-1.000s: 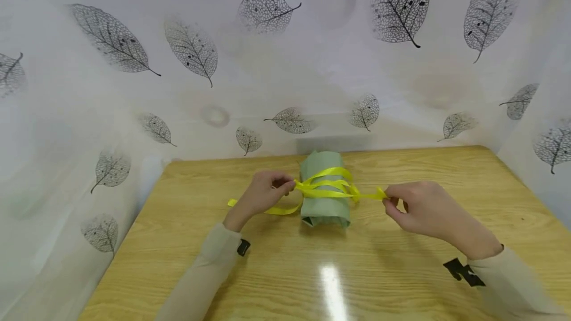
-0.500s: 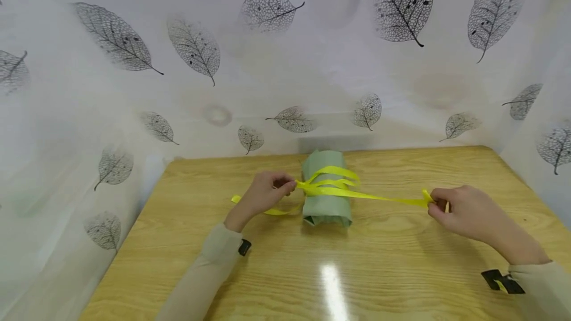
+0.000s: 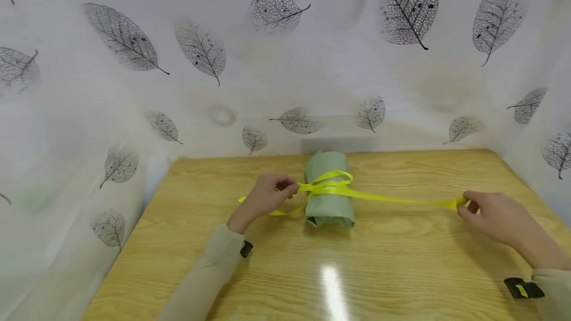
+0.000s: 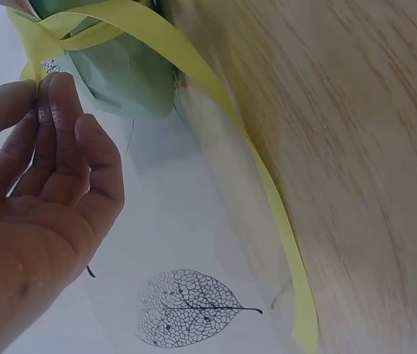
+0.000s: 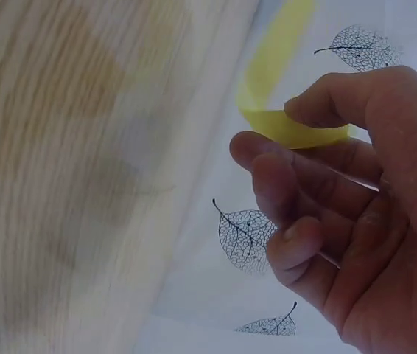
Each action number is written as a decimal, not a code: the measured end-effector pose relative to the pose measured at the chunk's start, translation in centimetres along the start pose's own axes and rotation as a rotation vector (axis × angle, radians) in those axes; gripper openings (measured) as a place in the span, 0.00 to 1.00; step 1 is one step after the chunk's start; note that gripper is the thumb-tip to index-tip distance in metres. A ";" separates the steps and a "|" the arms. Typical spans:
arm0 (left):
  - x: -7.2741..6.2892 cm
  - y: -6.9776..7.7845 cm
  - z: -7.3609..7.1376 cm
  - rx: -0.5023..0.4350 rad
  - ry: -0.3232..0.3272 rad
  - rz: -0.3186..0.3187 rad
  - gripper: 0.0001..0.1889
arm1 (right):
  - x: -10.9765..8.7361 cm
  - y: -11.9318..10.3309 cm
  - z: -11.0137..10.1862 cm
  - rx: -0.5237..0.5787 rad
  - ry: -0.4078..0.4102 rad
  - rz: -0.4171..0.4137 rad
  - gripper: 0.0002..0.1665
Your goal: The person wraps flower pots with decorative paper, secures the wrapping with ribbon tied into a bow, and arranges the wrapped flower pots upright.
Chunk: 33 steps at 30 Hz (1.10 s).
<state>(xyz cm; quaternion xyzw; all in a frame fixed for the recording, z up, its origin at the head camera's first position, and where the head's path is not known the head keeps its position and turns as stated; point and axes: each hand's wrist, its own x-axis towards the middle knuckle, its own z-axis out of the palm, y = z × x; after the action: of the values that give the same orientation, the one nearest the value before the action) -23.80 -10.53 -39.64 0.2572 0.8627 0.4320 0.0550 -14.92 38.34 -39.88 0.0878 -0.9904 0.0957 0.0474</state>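
A roll-shaped bundle in pale green wrapping (image 3: 329, 209) lies on the table with yellow ribbon (image 3: 392, 199) around its middle. At the bundle's left side my left hand (image 3: 267, 194) pinches the ribbon between thumb and fingertips. Far to the right, my right hand (image 3: 499, 217) pinches the other stretch of ribbon, pulled nearly straight from the bundle. A ribbon loop lies over the bundle's top. In the left wrist view a loose ribbon tail (image 4: 278, 214) trails down over the wood. The right wrist view shows the ribbon end (image 5: 297, 131) between thumb and index finger.
The wooden table (image 3: 401, 271) meets a pale curtain (image 3: 285, 63) printed with dark leaves at its back and sides. Dark straps (image 3: 524, 289) sit at both wrists. A bright light reflection crosses the table's front.
My right hand has moved well to the right, drawing the ribbon out long and taut. The left hand keeps its pinch beside the bundle. The head view has shifted slightly.
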 end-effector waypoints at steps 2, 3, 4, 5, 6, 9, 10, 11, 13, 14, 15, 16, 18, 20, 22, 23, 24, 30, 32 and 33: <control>0.0 0.0 0.0 -0.004 0.000 0.001 0.12 | 0.1 -0.4 -0.1 0.022 0.018 0.015 0.20; 0.0 0.0 0.1 -0.007 0.002 0.003 0.12 | 0.2 -0.7 -0.1 0.035 0.061 0.012 0.23; 0.0 0.0 0.1 -0.007 0.003 -0.001 0.12 | 0.3 -1.2 -0.2 0.056 0.111 0.003 0.24; 0.1 0.0 0.1 -0.006 0.004 -0.005 0.11 | 0.4 -1.8 -0.2 0.075 0.171 -0.020 0.24; 0.1 0.1 0.2 -0.006 0.005 -0.011 0.11 | 0.6 -2.6 -0.3 0.095 0.231 -0.056 0.23; 0.1 0.2 0.4 -0.010 0.016 -0.023 0.10 | 1.4 -5.5 -0.2 0.173 0.371 -0.215 0.14; 0.2 0.2 0.4 -0.012 0.021 -0.030 0.10 | 1.8 -6.6 -0.2 0.203 0.390 -0.277 0.13; 0.2 0.2 0.5 -0.017 0.027 -0.033 0.10 | 2.3 -7.8 -0.1 0.226 0.402 -0.339 0.13; 0.4 0.4 0.6 -0.041 0.034 -0.040 0.10 | 3.3 -10.1 0.1 0.272 0.399 -0.436 0.14; 0.4 0.5 0.7 -0.063 0.036 -0.043 0.10 | 3.9 -11.3 0.2 0.287 0.393 -0.474 0.15; 0.5 0.5 0.8 -0.092 0.036 -0.047 0.11 | 4.4 -12.3 0.3 0.300 0.383 -0.506 0.14; 0.6 0.6 0.8 -0.131 0.031 -0.059 0.11 | 4.9 -13.4 0.5 0.315 0.369 -0.530 0.13; 0.8 0.9 0.9 -0.222 0.022 -0.088 0.12 | 5.9 -15.4 0.8 0.328 0.327 -0.558 0.11; 1.0 1.0 1.1 -0.315 0.015 -0.121 0.12 | 6.7 -17.0 1.2 0.330 0.284 -0.578 0.09; 1.2 1.2 1.2 -0.404 0.012 -0.154 0.12 | 7.5 -18.4 1.6 0.318 0.240 -0.578 0.09; 1.4 1.1 1.4 -0.442 0.010 -0.165 0.12 | 7.7 -19.0 1.8 0.310 0.231 -0.579 0.09; 1.5 1.1 1.5 -0.475 0.005 -0.174 0.12 | 8.0 -19.4 2.0 0.303 0.223 -0.575 0.10; 2.0 1.1 2.2 -0.656 -0.040 -0.219 0.13 | 8.7 -20.4 2.3 0.293 0.198 -0.551 0.02; 2.0 1.2 2.3 -0.702 -0.049 -0.223 0.11 | 8.7 -20.3 2.2 0.303 0.177 -0.547 0.01; 2.0 1.2 2.3 -0.718 -0.055 -0.225 0.10 | 8.6 -20.2 2.1 0.311 0.159 -0.540 0.02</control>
<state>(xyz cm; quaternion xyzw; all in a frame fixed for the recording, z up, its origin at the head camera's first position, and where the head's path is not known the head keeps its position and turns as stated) -24.30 -7.27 -39.87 0.1366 0.6773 0.6912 0.2118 -19.85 16.96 -37.30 0.3459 -0.8980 0.2366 0.1343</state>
